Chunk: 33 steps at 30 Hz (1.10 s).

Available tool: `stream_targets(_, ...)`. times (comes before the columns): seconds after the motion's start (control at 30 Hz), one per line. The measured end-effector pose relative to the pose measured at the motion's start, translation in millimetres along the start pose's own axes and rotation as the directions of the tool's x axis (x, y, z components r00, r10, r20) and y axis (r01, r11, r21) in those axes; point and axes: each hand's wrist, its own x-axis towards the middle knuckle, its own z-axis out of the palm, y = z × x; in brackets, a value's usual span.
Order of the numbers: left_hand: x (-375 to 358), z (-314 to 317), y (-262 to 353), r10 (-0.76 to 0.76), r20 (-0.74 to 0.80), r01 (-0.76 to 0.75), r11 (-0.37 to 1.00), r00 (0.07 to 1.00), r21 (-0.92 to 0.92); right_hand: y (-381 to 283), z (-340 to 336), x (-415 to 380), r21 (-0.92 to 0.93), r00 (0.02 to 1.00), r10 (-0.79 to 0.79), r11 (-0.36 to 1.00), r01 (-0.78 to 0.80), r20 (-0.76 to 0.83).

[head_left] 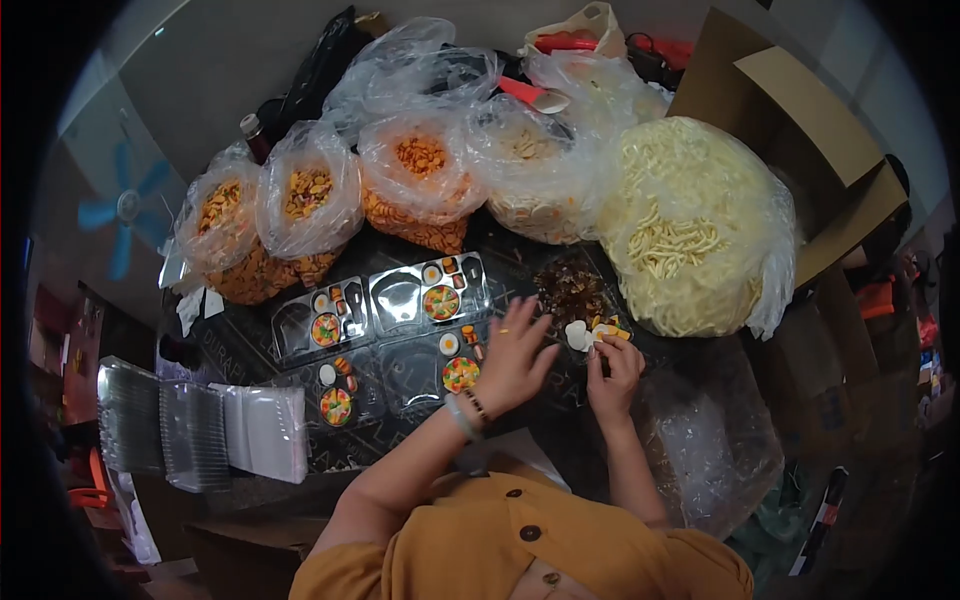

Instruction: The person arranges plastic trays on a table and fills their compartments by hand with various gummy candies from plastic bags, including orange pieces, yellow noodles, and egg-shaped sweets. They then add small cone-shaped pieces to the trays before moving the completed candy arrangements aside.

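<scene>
My left hand (516,358), with a ring, a bangle and a dark bracelet at the wrist, is open with its fingers spread. It hovers at the right edge of a clear plastic tray (408,375) that holds small food-shaped pieces, among them a mini pizza (460,374) and a fried egg (449,344). My right hand (616,372) is closed in a pinch at a small cluster of white round pieces (577,335) and yellow pieces (607,331). Its fingertips hide what they hold. Brown glossy pieces (572,288) lie just beyond the cluster.
More filled clear trays (388,300) stand left of my hands. Stacked empty trays (195,435) and clear sleeves (265,430) are at far left. Open bags of orange pieces (420,195) and a large bag of cream-coloured sticks (690,250) line the back. A cardboard box (770,120) stands at right.
</scene>
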Motion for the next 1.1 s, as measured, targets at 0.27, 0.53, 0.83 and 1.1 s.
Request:
stream_targets(0.27, -59, -65, -75, -0.461, -0.099, 0.444, 0.742, 0.882, 0.503, -2, -1, 142, 0.245, 0.998, 0.026, 0.970, -0.010, -0.060)
stream_targets(0.53, -61, -64, -36, -0.357, -0.147, 0.386, 0.847, 0.923, 0.366, 97, 130, 341, 0.148, 0.983, -0.013, 0.988, 0.041, -0.184)
stream_targets(0.83, -144, -69, -28, -0.281, -0.285, 0.382, 0.829, 0.916, 0.409, 77, 211, 332, 0.395, 0.906, -0.063, 0.911, -0.120, 0.419)
stream_targets(1.1, -139, -67, -6, -0.477, -0.261, 0.543, 0.759, 0.840, 0.359, 120, 186, 388, 0.449, 0.964, 0.247, 0.875, -0.179, -0.098)
